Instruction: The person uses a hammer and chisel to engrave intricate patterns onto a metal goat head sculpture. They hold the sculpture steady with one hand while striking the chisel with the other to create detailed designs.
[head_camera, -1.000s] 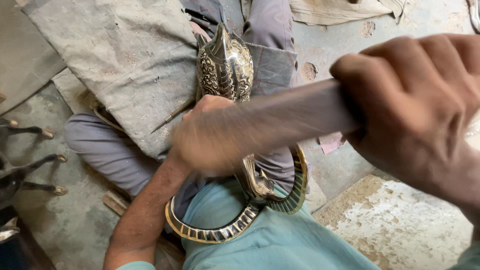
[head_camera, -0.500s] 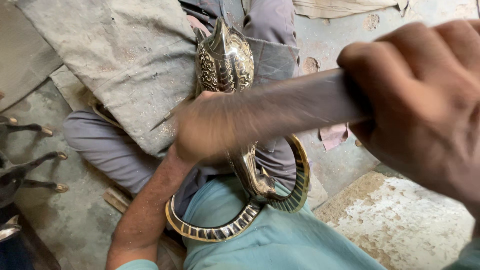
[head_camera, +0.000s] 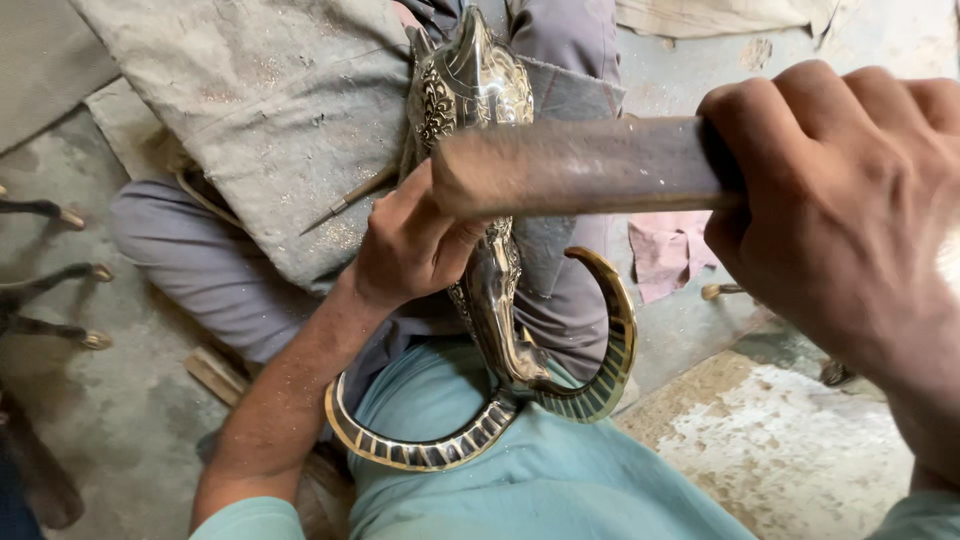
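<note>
Currently, your right hand (head_camera: 850, 210) is clenched around the thick brown wooden mallet handle (head_camera: 580, 165), raised over the ornate engraved brass elephant-head casting (head_camera: 480, 100) lying on your lap. Your left hand (head_camera: 415, 245) pinches a thin steel chisel (head_camera: 350, 200) against it. A misaimed blow could hit those fingers or skid the chisel across the engraving.

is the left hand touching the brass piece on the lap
Touching. The head view shows the left hand pressed against the brass ornament, fingers wrapped at its narrow middle.
</note>
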